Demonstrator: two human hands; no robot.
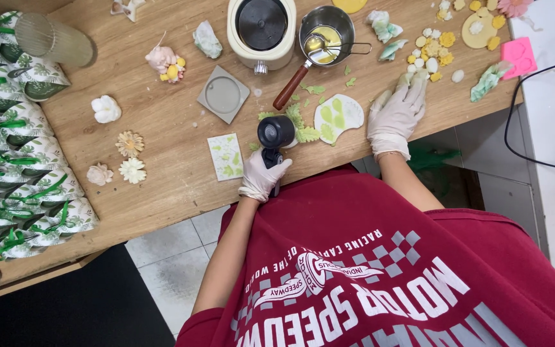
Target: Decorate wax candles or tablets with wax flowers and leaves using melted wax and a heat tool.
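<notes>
Two gloved hands at a wooden tabletop (162, 193), one gripping a black heat gun.

The left hand (261, 177) is curled tight around the handle of the heat gun (275, 133), whose round nozzle sits just beside one white oval mold (338, 116) holding green shapes. The right hand (397, 112) lies flat with fingers spread near the table edge, touching pale pieces. Nearby: one cream pot (261, 29), one steel saucepan (325, 38), one grey square coaster (223, 94), three flower shapes (125, 160) at left.
</notes>
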